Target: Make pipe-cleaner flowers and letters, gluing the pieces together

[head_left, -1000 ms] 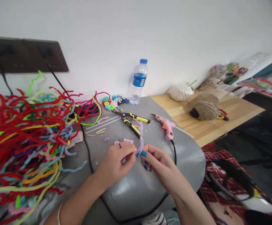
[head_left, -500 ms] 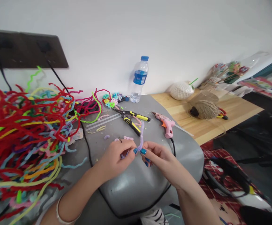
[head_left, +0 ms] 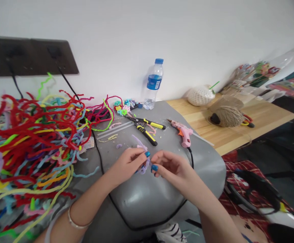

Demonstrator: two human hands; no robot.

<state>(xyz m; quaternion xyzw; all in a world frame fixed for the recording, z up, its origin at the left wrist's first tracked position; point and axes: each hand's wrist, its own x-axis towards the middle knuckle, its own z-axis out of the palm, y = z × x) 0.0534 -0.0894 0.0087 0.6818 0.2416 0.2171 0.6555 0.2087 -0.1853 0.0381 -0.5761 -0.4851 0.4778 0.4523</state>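
Note:
Pinched between the thumb and fingers of my left hand (head_left: 131, 163) is a purple pipe cleaner piece (head_left: 144, 168), with loops below the fingertips and a thin strand pointing up and left. My right hand (head_left: 168, 168) is just to its right, thumb and index finger curled close together near the loops; whether anything is between them is too small to tell. Beyond the hands lie wire strippers (head_left: 143, 126) with yellow and black handles, spread apart. A pink glue gun (head_left: 185, 135) rests to their right.
Tangled pipe cleaners (head_left: 43, 135) are heaped at left. Small colourful flowers (head_left: 123, 108) and a water bottle (head_left: 153, 84) stand by the wall. A twine ball (head_left: 229, 116) and a white netted object (head_left: 200, 95) sit on the wooden board (head_left: 266, 114). A black cord (head_left: 119, 211) crosses the grey surface.
The purple strand that stood upright between my hands now slants up-left from my left hand. My right hand has come slightly apart from the left. The view has shifted a little.

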